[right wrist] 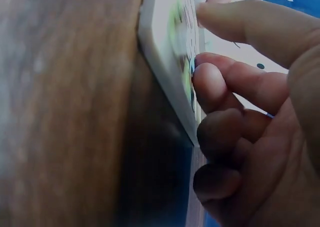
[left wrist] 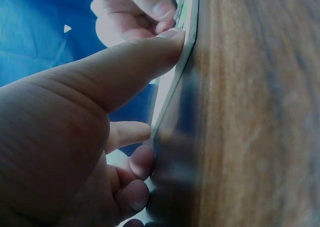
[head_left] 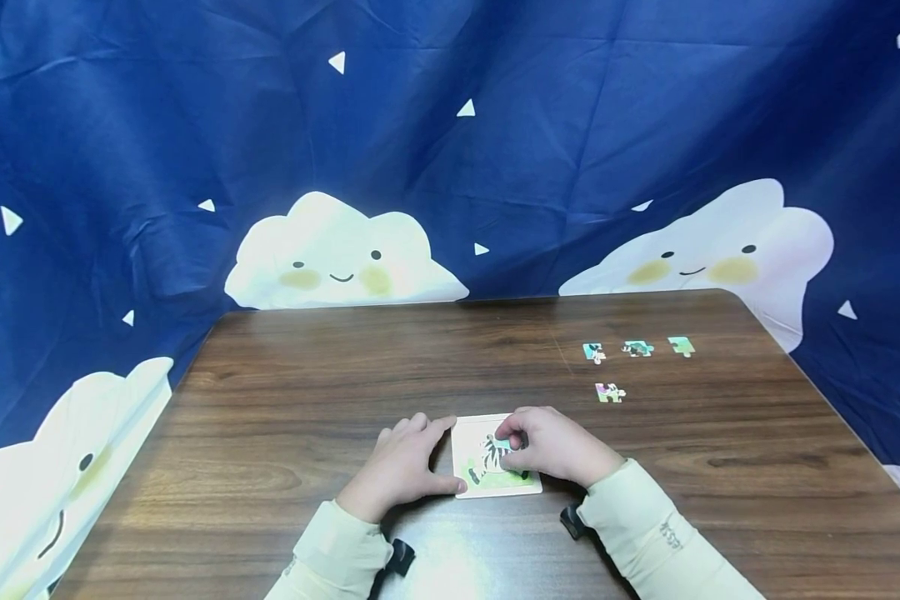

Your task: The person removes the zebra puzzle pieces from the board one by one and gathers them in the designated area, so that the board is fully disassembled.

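A small square puzzle board (head_left: 497, 492) with a pale rim and a zebra picture on green lies on the table. My left hand (head_left: 401, 467) steadies its left side, the thumb on the near left corner and the index finger at the far left corner. Over the board, my right hand (head_left: 558, 446) holds a light-blue puzzle piece (head_left: 503, 444) against the picture between thumb and index finger; most of the piece is hidden. In the right wrist view, the other fingers (right wrist: 222, 134) curl beside the board's edge.
Several loose puzzle pieces lie at the back right of the brown wooden table (head_left: 307, 375): a white-and-blue piece (head_left: 593, 353), a blue-green piece (head_left: 637, 348), a green piece (head_left: 681, 346) and a pink-white piece (head_left: 610, 392). A blue cloth (head_left: 420, 150) with clouds hangs behind.
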A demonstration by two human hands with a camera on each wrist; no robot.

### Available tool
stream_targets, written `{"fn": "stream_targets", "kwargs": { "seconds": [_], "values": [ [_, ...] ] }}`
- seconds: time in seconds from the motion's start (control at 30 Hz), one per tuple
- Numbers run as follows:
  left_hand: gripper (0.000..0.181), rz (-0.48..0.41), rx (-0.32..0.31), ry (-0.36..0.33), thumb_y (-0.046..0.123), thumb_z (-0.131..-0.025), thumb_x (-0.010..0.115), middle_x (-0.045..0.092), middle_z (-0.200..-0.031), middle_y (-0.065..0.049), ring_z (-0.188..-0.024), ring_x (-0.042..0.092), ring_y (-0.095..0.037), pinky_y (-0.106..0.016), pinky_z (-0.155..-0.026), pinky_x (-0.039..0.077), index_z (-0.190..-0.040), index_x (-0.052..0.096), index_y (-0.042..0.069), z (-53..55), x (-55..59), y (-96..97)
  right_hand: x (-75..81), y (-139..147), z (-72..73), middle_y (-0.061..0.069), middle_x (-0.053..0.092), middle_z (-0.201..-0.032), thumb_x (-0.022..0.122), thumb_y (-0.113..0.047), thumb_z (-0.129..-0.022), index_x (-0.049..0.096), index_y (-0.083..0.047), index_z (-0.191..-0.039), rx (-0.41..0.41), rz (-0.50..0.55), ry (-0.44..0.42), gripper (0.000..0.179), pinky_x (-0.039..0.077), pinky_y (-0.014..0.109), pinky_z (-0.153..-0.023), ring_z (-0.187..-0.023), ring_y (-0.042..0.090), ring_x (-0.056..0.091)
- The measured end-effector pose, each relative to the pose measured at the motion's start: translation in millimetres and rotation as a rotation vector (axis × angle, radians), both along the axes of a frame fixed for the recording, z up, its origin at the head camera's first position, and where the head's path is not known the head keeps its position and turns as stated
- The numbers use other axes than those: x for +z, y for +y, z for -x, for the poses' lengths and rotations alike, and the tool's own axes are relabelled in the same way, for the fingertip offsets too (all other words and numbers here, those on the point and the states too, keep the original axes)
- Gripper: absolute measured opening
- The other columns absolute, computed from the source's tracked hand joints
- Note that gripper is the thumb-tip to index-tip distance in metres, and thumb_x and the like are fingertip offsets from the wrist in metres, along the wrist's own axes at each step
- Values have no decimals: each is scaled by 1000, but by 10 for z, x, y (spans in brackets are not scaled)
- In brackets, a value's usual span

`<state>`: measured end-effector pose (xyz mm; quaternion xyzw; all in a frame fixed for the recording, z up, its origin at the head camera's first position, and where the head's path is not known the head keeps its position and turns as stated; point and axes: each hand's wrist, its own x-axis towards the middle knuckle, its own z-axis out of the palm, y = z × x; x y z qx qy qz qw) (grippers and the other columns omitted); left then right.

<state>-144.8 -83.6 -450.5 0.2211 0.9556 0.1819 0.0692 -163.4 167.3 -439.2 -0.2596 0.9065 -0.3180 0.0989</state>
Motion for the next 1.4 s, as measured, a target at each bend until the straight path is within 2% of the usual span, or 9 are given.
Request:
{"fn": "stream_targets", "kwargs": {
  "seconds": [0.2, 0.57, 0.87, 1.4],
  "values": [
    [93, -1, 0, -3, 61, -70, 81, 51, -99, 2, -84, 43, -16, -35, -73, 33, -147, 52, 17, 4, 3, 6, -8, -3, -7, -8, 54, -77, 80, -16, -73, 71, -12, -96, 12, -19, 15, 25, 42, 25, -70, -72, 5, 49],
    [92, -6, -1, 5, 60, -70, 81, 52, -99, 2, -85, 45, -16, -35, -73, 33, -146, 52, 17, -7, 13, -6, 6, -12, -10, -8, 51, -77, 82, -18, -72, 60, -17, -93, 22, -37, 36, 30, 40, 26, -69, -69, 3, 46],
    [92, -11, 1, -5, 60, -70, 81, 50, -97, 3, -83, 43, -15, -34, -73, 33, -146, 52, 17, -10, 13, -5, -15, -9, -5, -9, 58, -78, 71, -8, -79, 65, -16, -89, -3, 21, 67, 13, 44, 25, -68, -71, 4, 52],
    [92, -5, -2, 9, 61, -69, 81, 50, -96, 3, -83, 44, -15, -35, -72, 33, -145, 53, 17, -8, 15, -2, -13, -44, -15, -13, 64, -78, 71, -6, -82, 71, -16, -87, -44, 72, 67, 11, 46, 24, -67, -69, 3, 54]
  ]
}}
